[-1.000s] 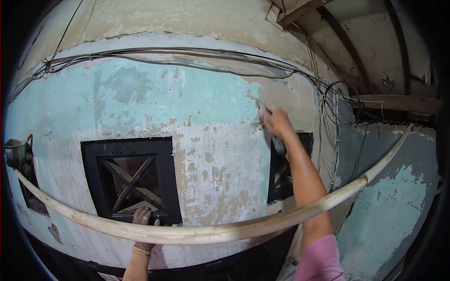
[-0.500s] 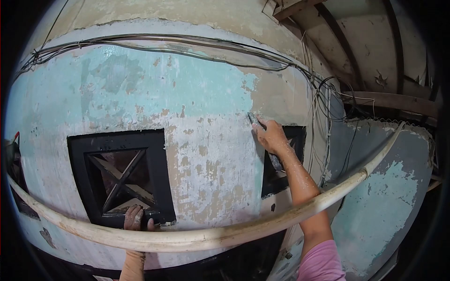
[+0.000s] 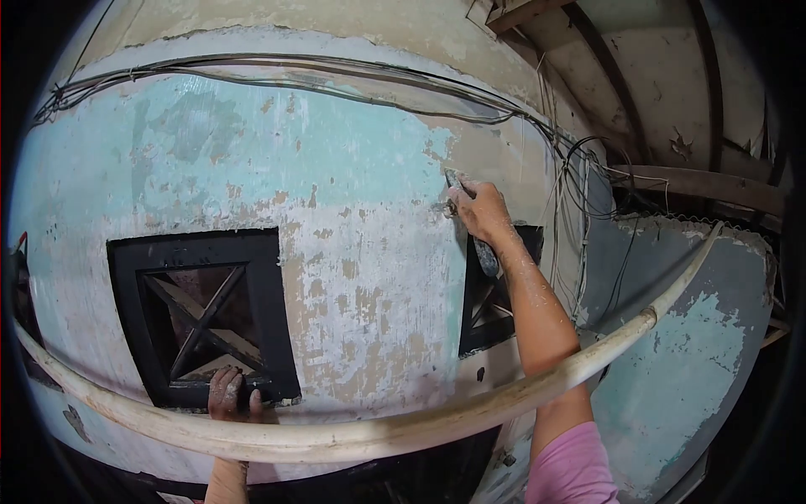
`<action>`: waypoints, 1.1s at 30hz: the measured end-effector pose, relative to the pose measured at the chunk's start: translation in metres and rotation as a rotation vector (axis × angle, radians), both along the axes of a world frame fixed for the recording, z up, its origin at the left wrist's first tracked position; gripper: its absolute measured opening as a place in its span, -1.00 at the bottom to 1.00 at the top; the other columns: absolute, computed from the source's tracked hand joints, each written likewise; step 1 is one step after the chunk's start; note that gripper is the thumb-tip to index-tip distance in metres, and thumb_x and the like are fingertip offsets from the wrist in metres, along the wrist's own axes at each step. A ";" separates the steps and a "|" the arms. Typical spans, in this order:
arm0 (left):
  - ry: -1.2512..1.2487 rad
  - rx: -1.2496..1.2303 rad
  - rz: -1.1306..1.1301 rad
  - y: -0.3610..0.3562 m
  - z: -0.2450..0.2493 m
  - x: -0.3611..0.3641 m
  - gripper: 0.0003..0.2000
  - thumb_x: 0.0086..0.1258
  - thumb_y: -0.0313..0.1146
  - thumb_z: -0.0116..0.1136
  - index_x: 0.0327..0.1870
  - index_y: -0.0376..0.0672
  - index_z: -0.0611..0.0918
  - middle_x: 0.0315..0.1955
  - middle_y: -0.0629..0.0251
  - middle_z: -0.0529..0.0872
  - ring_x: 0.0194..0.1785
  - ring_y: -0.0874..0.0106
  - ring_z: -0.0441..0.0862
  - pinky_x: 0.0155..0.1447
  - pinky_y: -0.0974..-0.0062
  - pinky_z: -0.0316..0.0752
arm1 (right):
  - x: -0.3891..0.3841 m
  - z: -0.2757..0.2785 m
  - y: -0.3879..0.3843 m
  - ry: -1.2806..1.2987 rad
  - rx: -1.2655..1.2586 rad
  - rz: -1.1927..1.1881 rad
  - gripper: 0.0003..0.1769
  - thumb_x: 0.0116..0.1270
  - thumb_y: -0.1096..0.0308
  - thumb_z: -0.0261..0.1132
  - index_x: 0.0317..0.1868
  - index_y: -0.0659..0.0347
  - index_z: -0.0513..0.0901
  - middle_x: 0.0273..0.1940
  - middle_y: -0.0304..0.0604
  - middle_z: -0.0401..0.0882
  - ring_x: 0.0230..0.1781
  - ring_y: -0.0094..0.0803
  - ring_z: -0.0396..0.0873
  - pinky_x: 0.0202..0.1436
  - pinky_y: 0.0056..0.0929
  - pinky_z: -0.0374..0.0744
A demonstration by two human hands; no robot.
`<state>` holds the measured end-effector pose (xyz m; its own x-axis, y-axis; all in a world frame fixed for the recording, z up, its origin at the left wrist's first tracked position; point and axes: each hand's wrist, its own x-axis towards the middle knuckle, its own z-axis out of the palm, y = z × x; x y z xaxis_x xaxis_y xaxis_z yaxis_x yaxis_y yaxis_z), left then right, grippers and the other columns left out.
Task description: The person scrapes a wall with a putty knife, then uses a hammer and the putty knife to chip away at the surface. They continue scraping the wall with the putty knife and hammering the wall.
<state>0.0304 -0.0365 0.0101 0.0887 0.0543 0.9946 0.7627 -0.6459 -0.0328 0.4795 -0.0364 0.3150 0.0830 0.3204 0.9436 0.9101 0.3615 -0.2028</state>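
My right hand [image 3: 480, 207] is closed around a scraper [image 3: 486, 256], its dark handle running down below my palm. The blade end meets the wall [image 3: 361, 244], where turquoise paint borders a bare grey-brown patch. Crumbs of paint dust cling to the hand and forearm. Lower left, the dusty fingers of my left hand [image 3: 227, 395] hook over the bottom bar of a black window frame [image 3: 290, 336] with crossed bars. The left wrist is partly hidden behind a pale curved pole.
The long pale pole [image 3: 336, 438] crosses in front of both arms. Cables [image 3: 336, 71] run along the upper wall and bunch at the right. A second black window [image 3: 483, 336] sits behind my right forearm. Wooden beams [image 3: 705, 185] and a grey-turquoise wall [image 3: 688, 361] stand at right.
My right hand and the scraper have moved slightly up the wall. The left hand stays on the window frame, while the whole view has shifted a little.
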 end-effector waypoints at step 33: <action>-0.012 0.013 0.035 0.000 0.000 0.010 -0.67 0.19 -0.42 0.23 -0.05 -0.38 0.55 -0.08 -0.12 0.64 0.11 -0.16 0.55 0.25 -0.06 0.42 | 0.032 -0.028 0.010 -0.013 0.003 0.065 -0.43 0.36 0.14 0.23 0.25 0.38 0.53 0.13 0.31 0.56 0.22 0.13 0.51 0.34 -0.25 0.44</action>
